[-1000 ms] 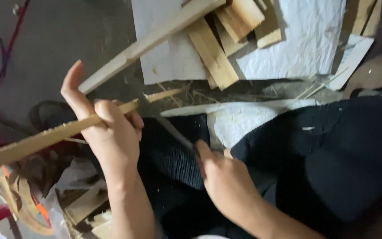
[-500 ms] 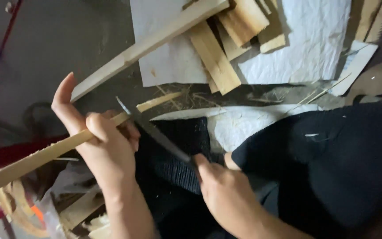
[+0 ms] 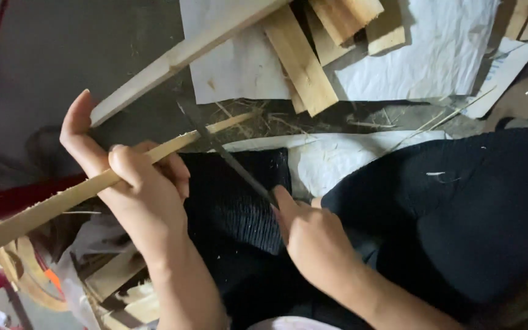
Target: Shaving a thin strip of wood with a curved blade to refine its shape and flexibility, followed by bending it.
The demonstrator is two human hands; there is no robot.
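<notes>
A grey concrete floor (image 3: 50,55) is being looked down on, dusty and littered with pale splinters and shavings. Sheets of creased white paper (image 3: 441,55) are being spread across the top of the scene, and short flat wooden offcuts (image 3: 300,61) are being piled on them, with one long pale wooden batten (image 3: 178,58) being laid slantwise across the paper's left edge. A black ribbed cloth (image 3: 239,201) is being draped over the lap, and a dark trouser leg (image 3: 459,208) is being stretched out to the right, flecked with bits of fibre.

A long bamboo strip (image 3: 44,205) is being gripped by the left hand (image 3: 139,201): the fingers are being curled tight around it, while the thumb is being held out straight and upward, clear of the strip. The strip is being held slanting, its far end frayed and pointing up to the right above the cloth, its near end running off the left edge.

A thin dark blade (image 3: 224,153) is being held by the right hand (image 3: 316,241), closed around the handle, which is being hidden inside the grip, the forefinger being laid along the blade's base. The blade is being crossed over the strip just beside the left hand's fingers; whether the edge is biting into the bamboo cannot be told. The bamboo is showing a smooth yellowish surface, and the blade a flat, matt one.
</notes>
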